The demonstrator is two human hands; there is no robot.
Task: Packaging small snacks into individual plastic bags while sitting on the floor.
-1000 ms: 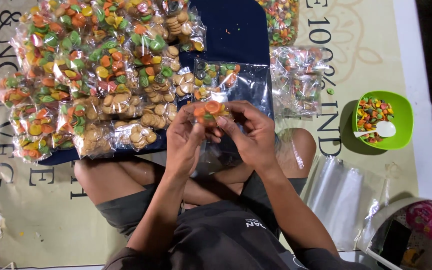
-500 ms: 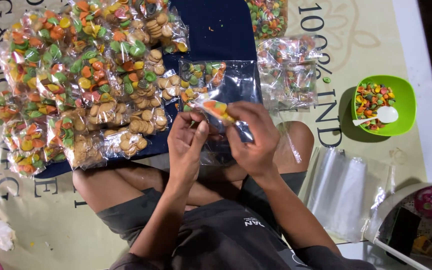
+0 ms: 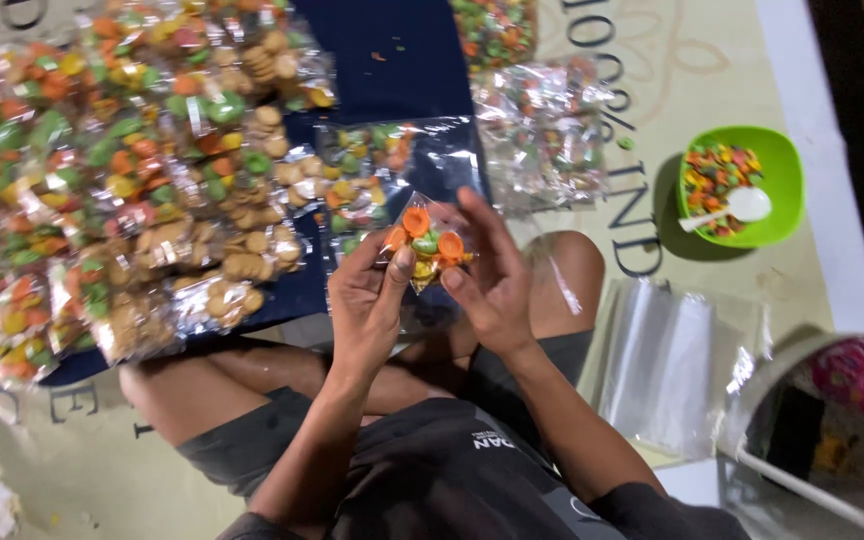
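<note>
Holding a small clear packet (image 3: pixel 427 245) of orange, green and yellow iced biscuits up in front of the chest, both hands grasp it: left hand (image 3: pixel 367 300) has its grip closed on the packet's left side, thumb on the front, right hand (image 3: pixel 492 285) has its grip closed on the right side with fingers spread behind it. Packet sits between the two hands, tilted, above the person's crossed legs and over the near edge of a dark blue cloth (image 3: pixel 402 60) spread on the floor mat (image 3: pixel 602 170). On the cloth's left part lies a big pile of filled packets (image 3: pixel 132 190), biscuits in mixed colours plus plain tan ones, overlapping each other. Just beyond the hands, another filled packet (image 3: pixel 372 170) lies flat on the cloth. More filled packets (image 3: pixel 542 130) sit on the mat toward the far right of the cloth. Green bowl (image 3: pixel 742 185) with loose biscuits and a white spoon (image 3: pixel 737 207) stands near the mat's right edge, well apart from the hands. Stack of empty clear bags (image 3: pixel 672 360) lies by the person's right knee. White bucket (image 3: pixel 832 420) at the near right corner; contents blurred.
</note>
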